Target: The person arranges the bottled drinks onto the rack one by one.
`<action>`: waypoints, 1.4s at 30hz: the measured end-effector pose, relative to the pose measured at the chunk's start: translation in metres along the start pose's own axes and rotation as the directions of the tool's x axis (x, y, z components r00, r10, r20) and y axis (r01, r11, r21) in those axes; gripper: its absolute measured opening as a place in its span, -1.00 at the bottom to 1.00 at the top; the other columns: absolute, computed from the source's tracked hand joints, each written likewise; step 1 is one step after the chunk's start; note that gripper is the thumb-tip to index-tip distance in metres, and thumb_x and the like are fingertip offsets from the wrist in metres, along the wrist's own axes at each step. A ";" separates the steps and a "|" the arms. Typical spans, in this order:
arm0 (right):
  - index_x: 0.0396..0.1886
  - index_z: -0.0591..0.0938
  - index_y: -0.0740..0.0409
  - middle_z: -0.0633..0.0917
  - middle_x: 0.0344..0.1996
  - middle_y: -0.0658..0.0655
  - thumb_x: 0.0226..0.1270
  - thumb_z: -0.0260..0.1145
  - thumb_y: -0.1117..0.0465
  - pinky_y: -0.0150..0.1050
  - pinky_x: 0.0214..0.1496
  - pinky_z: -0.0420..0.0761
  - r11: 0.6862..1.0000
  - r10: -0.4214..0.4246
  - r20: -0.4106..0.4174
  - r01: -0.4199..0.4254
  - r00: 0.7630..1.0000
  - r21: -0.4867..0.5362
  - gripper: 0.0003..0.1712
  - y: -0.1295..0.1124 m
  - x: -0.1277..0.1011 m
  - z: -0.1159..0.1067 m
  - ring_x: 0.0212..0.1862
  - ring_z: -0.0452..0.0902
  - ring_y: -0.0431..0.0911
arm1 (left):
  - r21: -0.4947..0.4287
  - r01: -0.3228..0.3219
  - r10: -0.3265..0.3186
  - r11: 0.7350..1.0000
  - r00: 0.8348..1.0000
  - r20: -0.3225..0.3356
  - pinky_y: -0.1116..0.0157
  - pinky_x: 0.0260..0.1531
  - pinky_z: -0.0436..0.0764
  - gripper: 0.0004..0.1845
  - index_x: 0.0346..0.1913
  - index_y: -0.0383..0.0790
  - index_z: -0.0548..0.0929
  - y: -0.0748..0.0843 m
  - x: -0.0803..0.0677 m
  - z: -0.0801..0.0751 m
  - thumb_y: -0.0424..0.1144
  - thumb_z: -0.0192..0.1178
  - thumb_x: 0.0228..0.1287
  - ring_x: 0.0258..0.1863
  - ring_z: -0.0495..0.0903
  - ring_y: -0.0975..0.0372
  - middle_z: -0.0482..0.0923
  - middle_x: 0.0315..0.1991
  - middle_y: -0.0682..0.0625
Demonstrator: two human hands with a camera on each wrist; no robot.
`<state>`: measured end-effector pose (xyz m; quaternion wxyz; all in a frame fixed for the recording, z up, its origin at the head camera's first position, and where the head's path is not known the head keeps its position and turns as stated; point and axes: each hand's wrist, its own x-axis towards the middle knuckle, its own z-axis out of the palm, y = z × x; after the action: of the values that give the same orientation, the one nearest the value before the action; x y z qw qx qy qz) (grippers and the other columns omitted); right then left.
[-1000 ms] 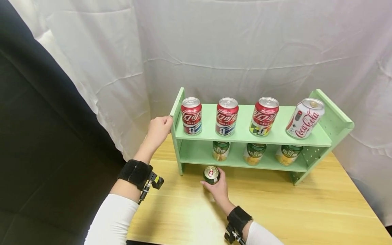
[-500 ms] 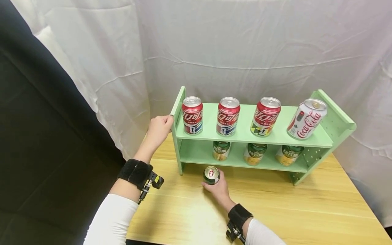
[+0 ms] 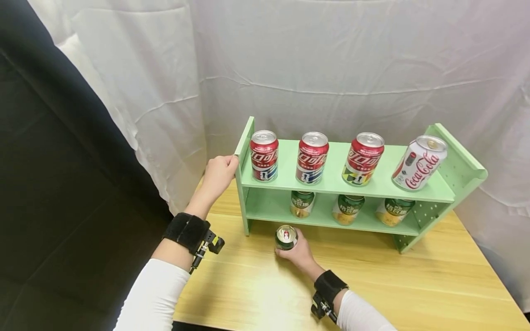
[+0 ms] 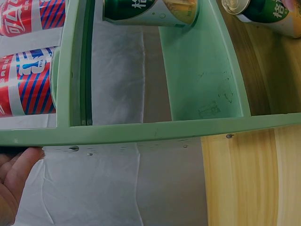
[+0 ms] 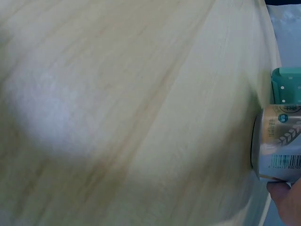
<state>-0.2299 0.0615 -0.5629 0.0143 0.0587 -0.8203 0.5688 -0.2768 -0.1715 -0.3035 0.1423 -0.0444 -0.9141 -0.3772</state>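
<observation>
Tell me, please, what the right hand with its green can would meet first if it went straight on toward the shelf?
Probably the lower shelf board's front edge of the green shelf. The right hand holds the green can just before the free slot left of the three cans; depth is uncertain.

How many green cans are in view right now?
4. Three green cans stand on the lower shelf: left, middle, right. The fourth stands on the table, gripped by the right hand. More could be hidden behind them.
</observation>
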 end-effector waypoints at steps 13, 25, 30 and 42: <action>0.14 0.40 0.28 0.61 -0.09 0.26 -0.36 0.61 0.23 0.03 0.04 0.52 0.999 -0.033 0.034 0.034 0.999 -0.028 -0.07 -0.022 0.003 -0.001 -0.03 0.55 0.12 | -0.007 0.006 -0.006 1.000 1.000 0.000 0.28 -0.61 0.23 -0.56 -0.73 -0.13 0.28 0.005 -0.003 -0.001 -0.09 -0.18 0.33 -0.68 0.28 0.16 0.35 -0.75 0.01; 0.15 0.43 0.28 0.63 -0.12 0.25 -0.40 0.60 0.21 -0.05 -0.04 0.56 0.992 -0.097 0.044 0.100 0.994 -0.082 -0.05 -0.061 0.003 0.000 -0.08 0.57 0.09 | -0.013 0.011 -0.011 1.000 1.000 0.022 0.29 -0.59 0.25 -0.57 -0.73 -0.11 0.27 0.005 -0.001 -0.004 -0.09 -0.18 0.32 -0.64 0.34 0.17 0.41 -0.71 0.00; 0.11 0.45 0.23 0.65 -0.15 0.20 -0.42 0.60 0.25 -0.07 -0.05 0.57 0.986 -0.149 0.074 0.154 0.986 -0.061 -0.09 -0.084 0.005 -0.003 -0.10 0.59 0.05 | -0.013 0.007 -0.007 1.000 1.000 0.028 0.29 -0.59 0.26 -0.58 -0.72 -0.12 0.28 0.003 0.000 -0.004 -0.08 -0.18 0.31 -0.63 0.38 0.17 0.44 -0.69 -0.01; 0.12 0.43 0.21 0.64 -0.13 0.17 -0.39 0.59 0.24 -0.07 -0.01 0.55 0.982 -0.179 0.126 0.185 0.976 -0.037 -0.09 -0.127 0.017 -0.013 -0.09 0.57 0.00 | -0.020 -0.003 0.004 1.000 1.000 0.028 0.28 -0.58 0.28 -0.60 -0.73 -0.13 0.26 0.002 0.000 -0.003 -0.10 -0.17 0.28 -0.61 0.46 0.16 0.44 -0.69 -0.02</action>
<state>-0.2327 0.0282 -0.4387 0.0179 0.1680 -0.8244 0.5402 -0.2758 -0.1723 -0.3005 0.1296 -0.0525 -0.9121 -0.3854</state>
